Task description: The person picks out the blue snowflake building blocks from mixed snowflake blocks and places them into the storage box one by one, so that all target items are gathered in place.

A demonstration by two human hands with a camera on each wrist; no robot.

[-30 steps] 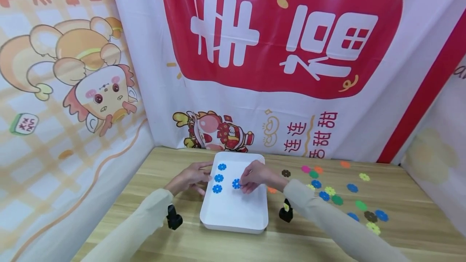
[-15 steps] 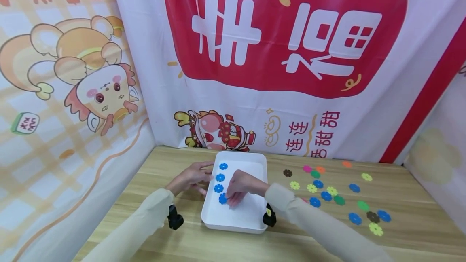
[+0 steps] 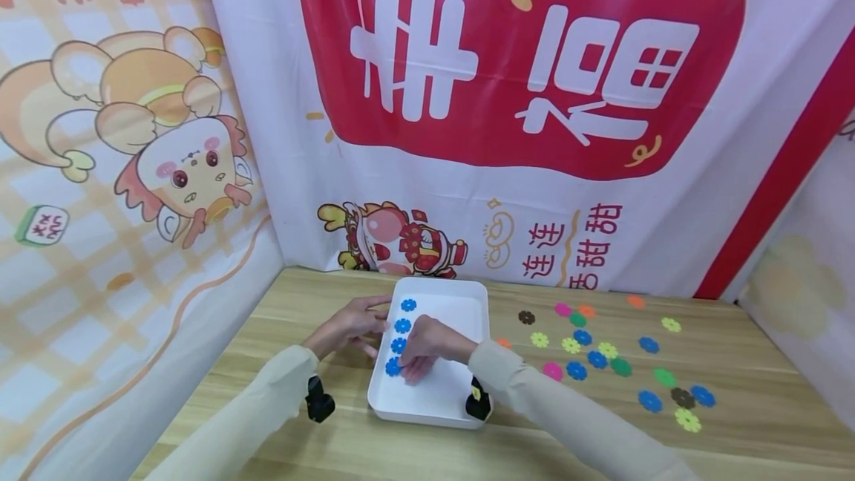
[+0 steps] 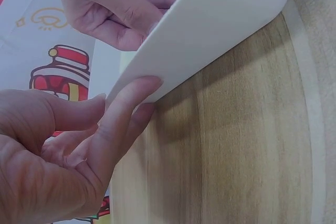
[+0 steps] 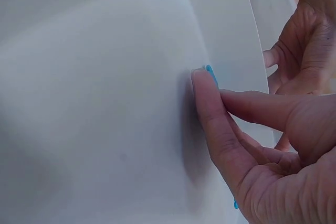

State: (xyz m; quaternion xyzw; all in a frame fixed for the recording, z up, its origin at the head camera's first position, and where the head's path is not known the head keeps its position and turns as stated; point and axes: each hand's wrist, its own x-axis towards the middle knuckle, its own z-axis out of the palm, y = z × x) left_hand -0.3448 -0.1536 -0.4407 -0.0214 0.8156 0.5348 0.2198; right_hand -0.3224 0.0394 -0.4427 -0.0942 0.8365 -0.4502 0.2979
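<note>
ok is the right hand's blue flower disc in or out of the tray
In: the blue flower disc shows within the white tray.

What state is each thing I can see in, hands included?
White tray: right way up on the table.
Three farther blue discs: lying flat in the tray.
Tray's nearest blue disc: partly hidden.
Right hand: at that disc, apparently pinching it.
Left hand: touching the outside of the tray.
Loose coloured discs: scattered on the table, right of the tray.
Banner: hanging behind the table.
</note>
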